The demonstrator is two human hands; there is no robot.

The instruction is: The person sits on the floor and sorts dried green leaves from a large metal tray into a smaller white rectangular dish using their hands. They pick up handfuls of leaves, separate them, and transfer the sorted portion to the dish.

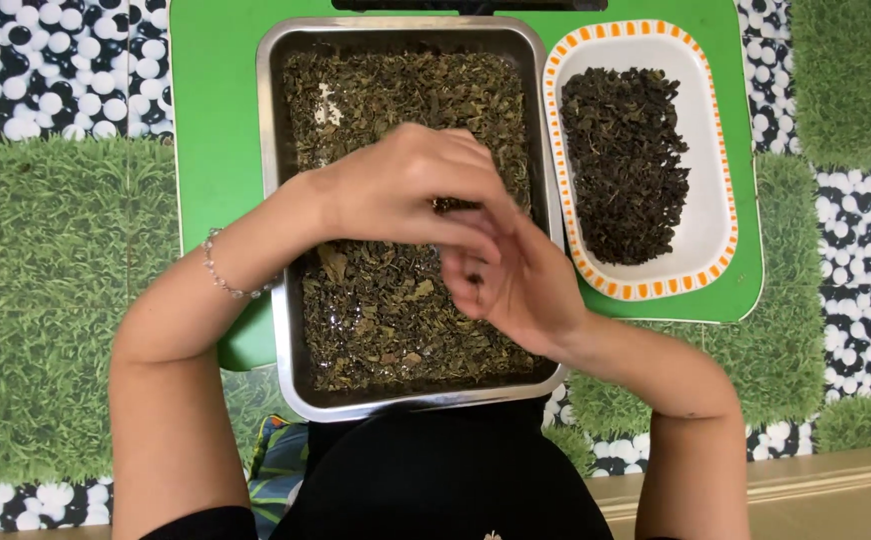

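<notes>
A steel tray [274,180] filled with damp greenish-brown tea leaves [376,310] sits in front of me on a green board [216,120]. Both hands hover over its right half. My left hand [406,190] lies palm down across my right hand [521,285], and the two press together around a small clump of dark leaves [451,206] that shows between the fingers. A bead bracelet [221,270] circles my left wrist. To the right stands a white rectangular dish [708,150] with an orange-dashed rim, holding a heap of dark rolled leaves [624,160].
The green board rests on a mat of fake grass [46,300] and black-and-white pebble patches [56,70]. A tan ledge [806,490] runs along the near right. My dark clothing [446,480] fills the bottom centre.
</notes>
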